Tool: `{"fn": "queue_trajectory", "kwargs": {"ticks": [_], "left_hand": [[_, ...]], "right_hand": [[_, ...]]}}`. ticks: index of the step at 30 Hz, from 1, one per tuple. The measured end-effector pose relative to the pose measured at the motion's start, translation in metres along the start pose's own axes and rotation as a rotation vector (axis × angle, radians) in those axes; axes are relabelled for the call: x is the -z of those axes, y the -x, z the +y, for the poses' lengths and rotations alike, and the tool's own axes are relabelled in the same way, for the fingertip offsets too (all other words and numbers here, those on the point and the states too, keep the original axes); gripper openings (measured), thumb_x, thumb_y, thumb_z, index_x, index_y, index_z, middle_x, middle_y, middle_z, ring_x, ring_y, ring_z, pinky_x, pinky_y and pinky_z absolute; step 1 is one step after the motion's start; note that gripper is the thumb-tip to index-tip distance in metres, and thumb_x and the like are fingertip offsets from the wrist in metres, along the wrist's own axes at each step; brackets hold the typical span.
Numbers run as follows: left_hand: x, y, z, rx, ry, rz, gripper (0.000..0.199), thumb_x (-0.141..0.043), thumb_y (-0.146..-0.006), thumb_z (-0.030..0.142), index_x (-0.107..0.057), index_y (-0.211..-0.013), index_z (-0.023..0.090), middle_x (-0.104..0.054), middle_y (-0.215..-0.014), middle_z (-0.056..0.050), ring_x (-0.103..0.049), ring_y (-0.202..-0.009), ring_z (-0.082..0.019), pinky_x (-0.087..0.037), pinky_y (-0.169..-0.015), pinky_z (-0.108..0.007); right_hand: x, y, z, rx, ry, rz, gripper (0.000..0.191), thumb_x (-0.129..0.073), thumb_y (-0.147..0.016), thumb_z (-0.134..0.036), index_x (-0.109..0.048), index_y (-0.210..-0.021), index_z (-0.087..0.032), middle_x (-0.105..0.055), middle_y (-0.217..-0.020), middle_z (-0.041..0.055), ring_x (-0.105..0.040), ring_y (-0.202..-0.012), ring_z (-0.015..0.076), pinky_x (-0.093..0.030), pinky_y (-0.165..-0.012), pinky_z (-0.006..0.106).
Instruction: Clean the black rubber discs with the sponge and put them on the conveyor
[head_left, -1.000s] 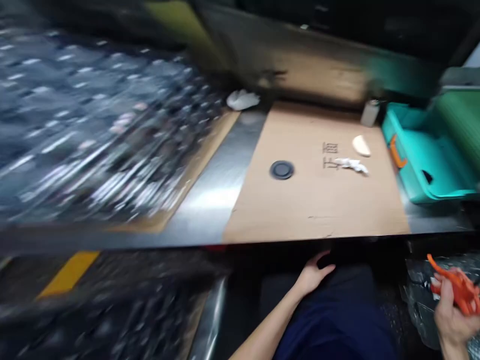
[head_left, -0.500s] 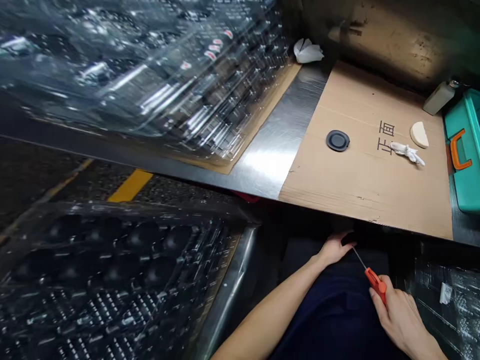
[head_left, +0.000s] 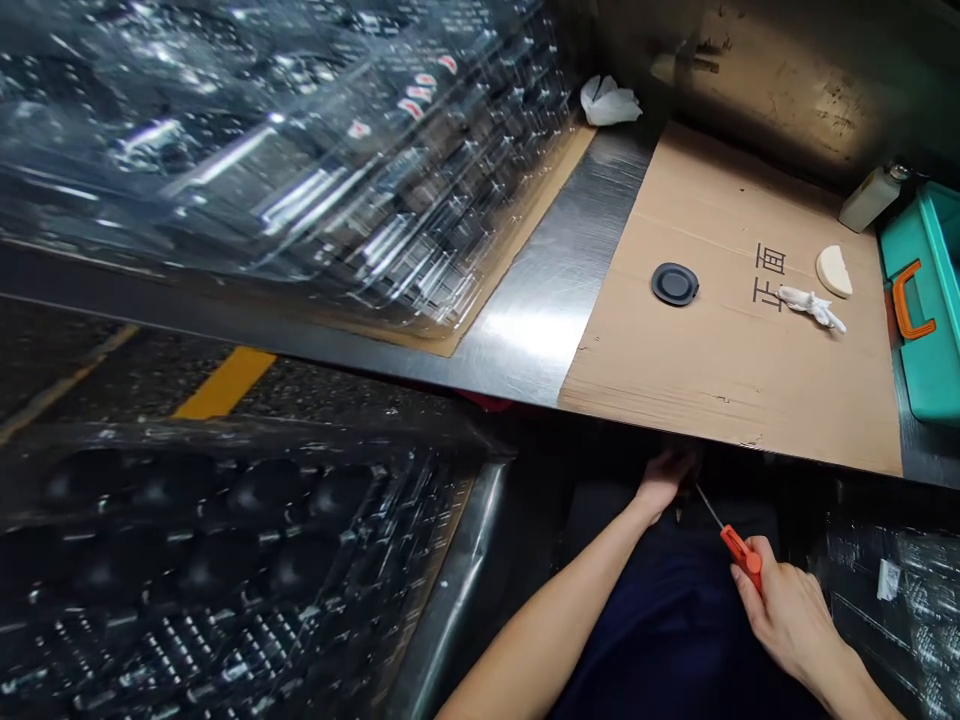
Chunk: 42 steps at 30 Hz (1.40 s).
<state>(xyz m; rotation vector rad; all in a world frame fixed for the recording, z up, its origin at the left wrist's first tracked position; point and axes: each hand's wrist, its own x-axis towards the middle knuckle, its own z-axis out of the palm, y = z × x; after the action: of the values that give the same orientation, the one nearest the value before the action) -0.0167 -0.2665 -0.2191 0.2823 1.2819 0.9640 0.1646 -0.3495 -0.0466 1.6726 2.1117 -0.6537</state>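
An orange utility knife (head_left: 741, 558) is gripped in my right hand (head_left: 791, 605), its thin blade slid out and pointing up and left toward my other hand. Just below the table's front edge, my left hand (head_left: 664, 482) is closed round something dark that I cannot make out against the shadow. The blade tip ends close to those fingers; whether it touches what they hold is unclear. On the cardboard sheet (head_left: 697, 380) above lies a dark grey, rounded part (head_left: 675, 284) with a raised rim.
A cream half-round pad (head_left: 834, 271), a twisted white cloth (head_left: 814, 306), a bottle (head_left: 874, 198) and a teal box (head_left: 930, 350) with an orange handle are at the right. Clear plastic trays (head_left: 315, 190) are stacked at the left; black trays (head_left: 187, 560) stand below. White crumpled tissue (head_left: 609, 102) lies behind.
My left hand has turned and shifted slightly, further into the shadow under the table edge. The knife has moved a little left and up with my right hand. The view has shifted slightly.
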Motion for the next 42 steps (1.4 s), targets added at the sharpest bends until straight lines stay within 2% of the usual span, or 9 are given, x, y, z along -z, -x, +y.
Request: {"fn": "queue_trajectory", "kwargs": {"ticks": [3, 13, 17, 22, 25, 28, 32, 38, 42], "left_hand": [[0.002, -0.009, 0.003, 0.127, 0.144, 0.064, 0.047, -0.080, -0.078, 0.050, -0.072, -0.108, 0.016, -0.073, -0.104, -0.012, -0.071, -0.082, -0.023, -0.064, -0.065, -0.040], [0.012, -0.013, -0.002, 0.189, 0.179, -0.015, 0.052, -0.082, -0.076, 0.052, -0.070, -0.108, 0.014, -0.073, -0.092, -0.012, -0.070, -0.073, -0.021, -0.064, -0.063, -0.039], [0.009, -0.007, -0.006, 0.097, 0.063, -0.024, 0.052, -0.086, -0.072, 0.048, -0.072, -0.112, 0.017, -0.074, -0.107, -0.013, -0.072, -0.088, -0.024, -0.063, -0.070, -0.038], [0.006, 0.008, -0.011, -0.227, -0.325, -0.183, 0.053, -0.088, -0.069, 0.032, -0.074, -0.119, 0.021, -0.075, -0.119, -0.010, -0.068, -0.114, -0.027, -0.052, -0.105, -0.040], [0.008, 0.015, -0.010, -0.297, -0.527, -0.217, 0.055, -0.087, -0.069, 0.030, -0.073, -0.122, 0.020, -0.074, -0.123, -0.009, -0.066, -0.118, -0.029, -0.049, -0.108, -0.042], [0.008, 0.017, -0.009, -0.313, -0.562, -0.228, 0.055, -0.086, -0.071, 0.032, -0.072, -0.123, 0.020, -0.073, -0.123, -0.009, -0.066, -0.118, -0.029, -0.049, -0.108, -0.042], [0.008, 0.011, -0.012, -0.251, -0.438, -0.134, 0.053, -0.087, -0.070, 0.034, -0.073, -0.119, 0.020, -0.075, -0.118, -0.010, -0.068, -0.116, -0.028, -0.051, -0.106, -0.038], [0.013, -0.002, -0.011, 0.056, -0.059, -0.007, 0.051, -0.085, -0.074, 0.048, -0.072, -0.113, 0.017, -0.073, -0.118, -0.014, -0.072, -0.097, -0.026, -0.065, -0.068, -0.037], [0.015, -0.003, -0.005, 0.129, -0.048, -0.015, 0.054, -0.087, -0.071, 0.049, -0.073, -0.110, 0.015, -0.071, -0.121, -0.016, -0.072, -0.094, -0.027, -0.065, -0.059, -0.035]], "right_hand": [[-0.013, -0.005, -0.006, 0.010, 0.063, 0.019, 0.017, -0.036, -0.104, -0.036, -0.046, -0.110, -0.024, -0.069, -0.066, 0.0011, -0.071, -0.060, 0.0268, -0.022, -0.053, 0.029], [-0.021, -0.012, -0.016, 0.008, 0.062, -0.043, 0.016, -0.036, -0.105, -0.034, -0.047, -0.112, -0.023, -0.072, -0.074, 0.0027, -0.072, -0.067, 0.0263, -0.023, -0.055, 0.028], [-0.006, -0.012, -0.006, -0.051, -0.040, -0.092, 0.020, -0.036, -0.105, -0.038, -0.048, -0.112, -0.023, -0.072, -0.078, 0.0044, -0.073, -0.074, 0.0282, -0.026, -0.059, 0.029], [0.017, -0.011, 0.015, -0.118, -0.135, -0.096, 0.024, -0.036, -0.105, -0.043, -0.048, -0.113, -0.024, -0.069, -0.077, 0.0023, -0.070, -0.075, 0.0268, -0.030, -0.062, 0.028], [0.020, -0.009, 0.019, -0.089, -0.118, -0.132, 0.022, -0.037, -0.104, -0.042, -0.048, -0.108, -0.024, -0.067, -0.077, 0.0025, -0.068, -0.073, 0.0258, -0.028, -0.062, 0.028], [0.018, -0.010, 0.018, -0.104, -0.126, -0.120, 0.021, -0.036, -0.104, -0.042, -0.046, -0.107, -0.024, -0.067, -0.077, 0.0028, -0.068, -0.073, 0.0254, -0.027, -0.061, 0.028], [0.018, -0.012, 0.016, -0.102, -0.148, -0.116, 0.022, -0.036, -0.104, -0.042, -0.047, -0.109, -0.024, -0.068, -0.078, 0.0035, -0.068, -0.074, 0.0264, -0.028, -0.062, 0.029], [0.018, -0.009, 0.014, -0.047, -0.153, -0.132, 0.021, -0.037, -0.103, -0.041, -0.049, -0.109, -0.024, -0.068, -0.078, 0.0031, -0.068, -0.075, 0.0268, -0.026, -0.062, 0.029], [0.008, -0.010, 0.003, 0.002, -0.149, -0.135, 0.020, -0.039, -0.103, -0.039, -0.051, -0.107, -0.023, -0.069, -0.077, 0.0033, -0.069, -0.074, 0.0261, -0.026, -0.062, 0.030]]}}
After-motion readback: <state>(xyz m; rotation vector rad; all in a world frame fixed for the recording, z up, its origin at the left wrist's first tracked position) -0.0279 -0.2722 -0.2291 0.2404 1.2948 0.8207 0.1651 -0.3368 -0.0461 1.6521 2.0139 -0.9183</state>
